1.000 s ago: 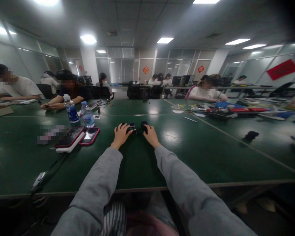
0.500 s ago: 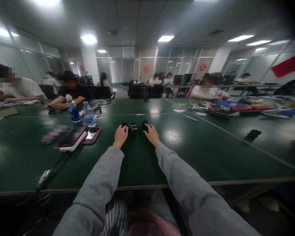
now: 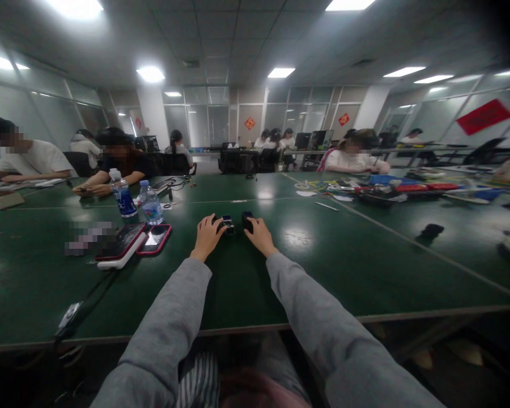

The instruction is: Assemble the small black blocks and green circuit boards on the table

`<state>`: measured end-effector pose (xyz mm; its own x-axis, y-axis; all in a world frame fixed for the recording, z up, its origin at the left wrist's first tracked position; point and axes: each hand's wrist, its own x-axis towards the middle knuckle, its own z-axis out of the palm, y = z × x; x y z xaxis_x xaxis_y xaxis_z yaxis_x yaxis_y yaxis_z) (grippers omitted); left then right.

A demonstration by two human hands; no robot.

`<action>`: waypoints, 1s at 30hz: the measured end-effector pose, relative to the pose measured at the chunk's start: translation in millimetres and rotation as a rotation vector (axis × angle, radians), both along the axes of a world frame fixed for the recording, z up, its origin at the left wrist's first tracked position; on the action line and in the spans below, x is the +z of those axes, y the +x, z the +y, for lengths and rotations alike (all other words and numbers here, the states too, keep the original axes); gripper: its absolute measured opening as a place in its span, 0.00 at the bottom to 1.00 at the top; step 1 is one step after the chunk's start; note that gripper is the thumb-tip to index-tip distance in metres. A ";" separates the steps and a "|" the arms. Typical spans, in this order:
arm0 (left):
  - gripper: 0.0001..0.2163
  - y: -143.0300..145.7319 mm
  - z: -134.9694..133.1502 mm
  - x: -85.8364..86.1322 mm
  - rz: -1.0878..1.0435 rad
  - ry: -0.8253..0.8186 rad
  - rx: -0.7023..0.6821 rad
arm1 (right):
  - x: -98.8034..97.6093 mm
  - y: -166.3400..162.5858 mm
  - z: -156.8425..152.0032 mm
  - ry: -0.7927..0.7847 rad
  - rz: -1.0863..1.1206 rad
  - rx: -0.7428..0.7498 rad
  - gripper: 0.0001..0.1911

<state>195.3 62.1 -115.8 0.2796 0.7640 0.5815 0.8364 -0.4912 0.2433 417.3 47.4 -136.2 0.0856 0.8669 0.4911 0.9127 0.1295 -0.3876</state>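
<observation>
Both my arms in grey sleeves reach out over a dark green table. My left hand rests on the table with its fingers curled round a small dark object and touching a small dark device with a blue-lit top. My right hand lies just right of it, fingers closed over a small black block. What the left hand covers is too small to name.
Two phones in red cases lie on a white box at the left, with two water bottles behind them. A cable with a plug runs to the near edge. A black item lies right. Other people sit at the far tables.
My left hand has shifted right, back onto the blue-lit device, after lying apart from it half a second ago. My right hand stays on the black block.
</observation>
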 end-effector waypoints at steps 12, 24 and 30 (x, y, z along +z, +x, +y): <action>0.14 -1.7 8.1 -7.9 0.120 0.027 -0.099 | -3.9 -0.2 3.5 0.016 0.025 0.015 0.26; 0.22 -6.5 9.1 -5.3 0.086 0.016 -0.086 | -3.4 -2.3 1.2 0.017 -0.006 0.036 0.27; 0.31 -23.5 15.5 -9.9 -0.024 -0.076 -0.022 | -0.4 -5.4 -1.8 0.022 -0.047 0.017 0.27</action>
<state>171.8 77.6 -125.7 0.2837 0.8003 0.5283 0.8192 -0.4886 0.3002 411.9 45.6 -136.6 0.0474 0.8570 0.5131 0.9272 0.1533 -0.3417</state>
